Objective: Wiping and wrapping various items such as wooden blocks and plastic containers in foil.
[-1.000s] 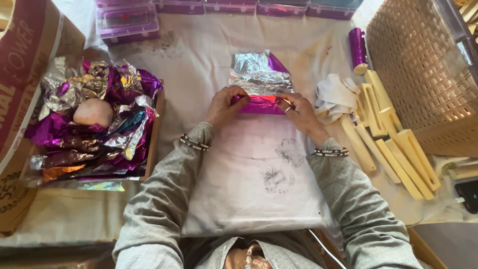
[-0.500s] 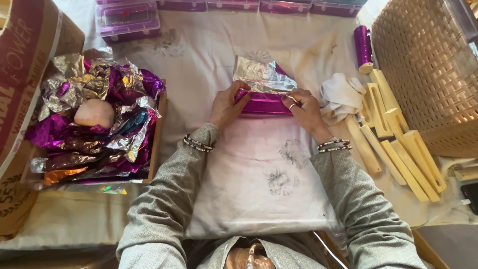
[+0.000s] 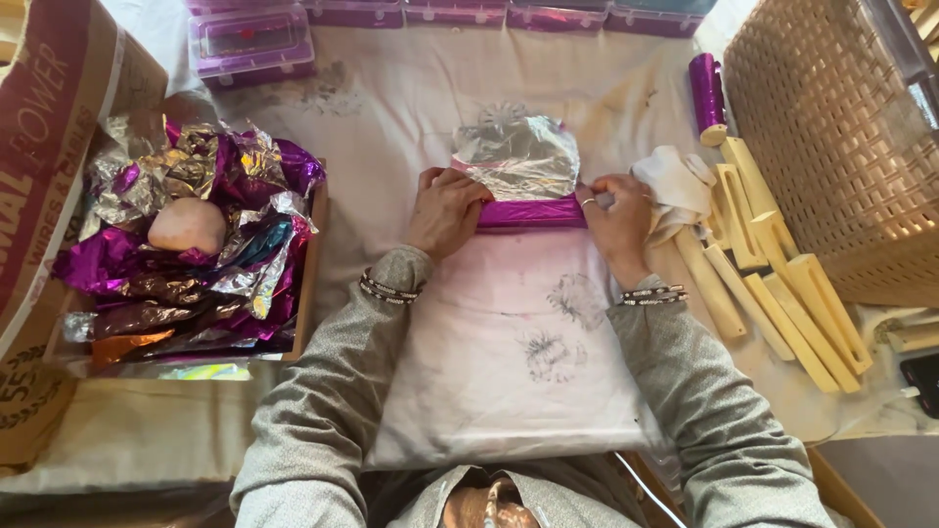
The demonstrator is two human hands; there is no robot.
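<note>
My left hand (image 3: 447,209) lies palm-down with its fingers curled over the left end of a long bar wrapped in shiny purple foil (image 3: 531,212), pressing it onto the white cloth pad (image 3: 509,372) under both my wrists. My right hand (image 3: 618,217) clamps the bar's right end, fingers bent around it, a ring showing on one finger. The bar runs straight across between my two hands, touching both. Just beyond my fingertips, a crinkled silver sheet of foil (image 3: 518,156) stands up from the bar's far edge, loose and unfolded.

Right beside my right hand, touching its outer side, sits a crumpled white rag (image 3: 675,186). Past the rag lie several pale wooden sticks and forked blocks (image 3: 773,284), fanned out towards my right elbow. Farther out from that hand stands a woven wicker basket (image 3: 831,147), and ahead of it rests a finished purple foil-covered cylinder (image 3: 706,93).

Well to the outside of my left hand is a shallow wooden tray heaped with scraps of purple and silver foil (image 3: 196,254), a pinkish rounded lump (image 3: 188,225) resting on top. A brown cardboard box (image 3: 59,127) leans beyond that. Far ahead of both hands, clear plastic boxes with purple edges (image 3: 254,44) line the table's edge.
</note>
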